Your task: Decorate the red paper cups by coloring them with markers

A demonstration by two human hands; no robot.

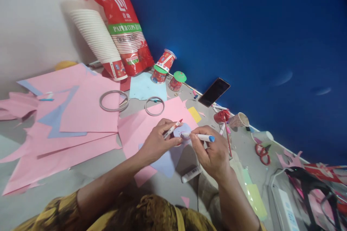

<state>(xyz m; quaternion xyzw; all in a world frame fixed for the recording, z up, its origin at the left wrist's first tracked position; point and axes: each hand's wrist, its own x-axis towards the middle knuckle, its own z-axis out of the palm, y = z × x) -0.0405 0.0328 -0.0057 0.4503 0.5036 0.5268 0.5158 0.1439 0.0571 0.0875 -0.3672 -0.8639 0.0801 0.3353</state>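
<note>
My left hand (159, 139) is closed around a round lilac paper disc (182, 130) that bears a few pen marks. A sliver of red shows beneath the disc; what it belongs to is mostly hidden by the fingers. A white marker with a red tip (173, 129) is also pinched in that hand, slanting up. My right hand (211, 148) grips a white marker with a blue end (204, 137), its tip at the disc. Under both hands lie pink paper (132, 133) and a lilac sheet (166, 164). A glue stick (191, 174) rests below the right hand.
Pink sheets (89, 112) and two tape rings (114, 101) spread leftward. Stacked paper cups (94, 39) and a red cup bag (127, 29) stand behind. Green-topped cups (176, 81), a phone (214, 92), red scissors (262, 154) and a power strip (287, 209) line the back and right.
</note>
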